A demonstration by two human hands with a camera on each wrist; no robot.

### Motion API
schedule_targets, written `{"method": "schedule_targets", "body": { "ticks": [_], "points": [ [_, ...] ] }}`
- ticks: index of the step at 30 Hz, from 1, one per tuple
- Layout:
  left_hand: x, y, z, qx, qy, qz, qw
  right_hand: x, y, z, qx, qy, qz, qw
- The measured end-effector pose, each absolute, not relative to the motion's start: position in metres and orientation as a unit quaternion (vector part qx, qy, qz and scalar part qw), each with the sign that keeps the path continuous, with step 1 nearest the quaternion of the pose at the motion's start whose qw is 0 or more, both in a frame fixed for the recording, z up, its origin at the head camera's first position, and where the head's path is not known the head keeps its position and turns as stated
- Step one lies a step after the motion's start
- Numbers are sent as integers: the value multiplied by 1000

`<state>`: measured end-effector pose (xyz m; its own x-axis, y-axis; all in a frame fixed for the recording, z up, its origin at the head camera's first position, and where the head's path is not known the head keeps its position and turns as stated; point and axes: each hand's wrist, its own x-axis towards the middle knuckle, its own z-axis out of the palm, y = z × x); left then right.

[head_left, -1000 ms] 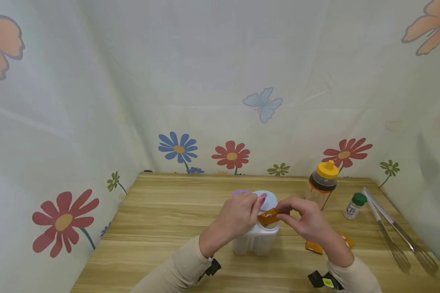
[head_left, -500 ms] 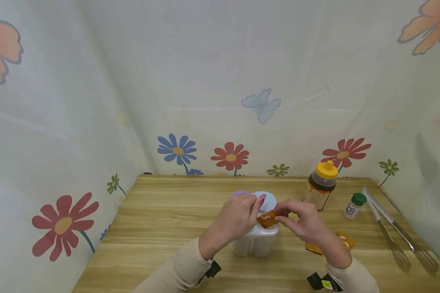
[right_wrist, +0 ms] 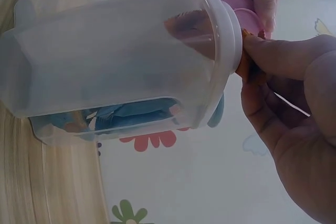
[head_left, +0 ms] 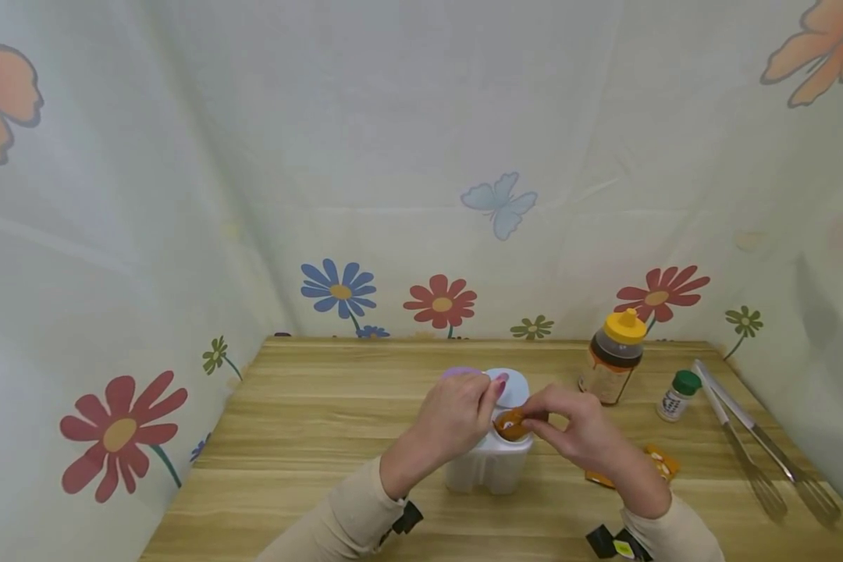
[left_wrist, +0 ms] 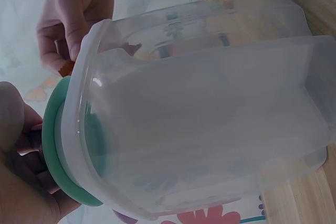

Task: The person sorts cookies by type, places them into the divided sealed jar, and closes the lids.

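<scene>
A translucent plastic canister [head_left: 488,468] with several coloured round flip lids stands on the table. My right hand [head_left: 576,421] pinches an orange packet [head_left: 511,427] between thumb and fingers at one raised opening. Through the canister wall in the right wrist view, the packet's serrated end shows inside. My left hand [head_left: 457,410] is over the top, pinching the edge of the pink lid [right_wrist: 244,18], which is tipped up. Its fingers are curled behind the green lid [left_wrist: 51,140] in the left wrist view. A light blue lid [head_left: 509,388] stands raised behind the opening.
More orange packets [head_left: 663,462] lie on the table under my right forearm. A yellow-capped bottle [head_left: 614,363], a green-capped small jar [head_left: 677,398] and metal tongs [head_left: 738,437] are at the right. A flowered curtain [head_left: 393,195] hangs behind the wooden table [head_left: 309,460].
The orange packet has gone lower into the canister opening. My right hand has shifted slightly left with it, while my left hand has stayed on the canister top.
</scene>
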<state>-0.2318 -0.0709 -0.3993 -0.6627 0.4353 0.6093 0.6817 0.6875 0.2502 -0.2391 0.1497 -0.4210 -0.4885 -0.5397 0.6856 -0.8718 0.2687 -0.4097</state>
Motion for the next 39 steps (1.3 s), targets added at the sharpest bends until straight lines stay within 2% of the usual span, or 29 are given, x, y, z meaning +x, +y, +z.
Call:
{"method": "schedule_targets", "body": {
  "ticks": [5, 15, 22, 31, 39],
  "points": [
    [-232, -72, -401, -317, -879, -236, 265, -240, 146, -421, 487, -760, 375, 213],
    [-231, -73, -400, -314, -887, -238, 241, -239, 145, -420, 485, -765, 365, 215],
    [-231, -72, -400, -312, -888, -234, 245, -239, 148, -422, 477, -776, 347, 224],
    [-232, -72, -402, -313, -885, -231, 255, -239, 152, -423, 491, -774, 335, 219],
    [-231, -72, -401, -305, -892, -231, 240, -236, 159, -422, 499, -783, 311, 202]
  ]
}}
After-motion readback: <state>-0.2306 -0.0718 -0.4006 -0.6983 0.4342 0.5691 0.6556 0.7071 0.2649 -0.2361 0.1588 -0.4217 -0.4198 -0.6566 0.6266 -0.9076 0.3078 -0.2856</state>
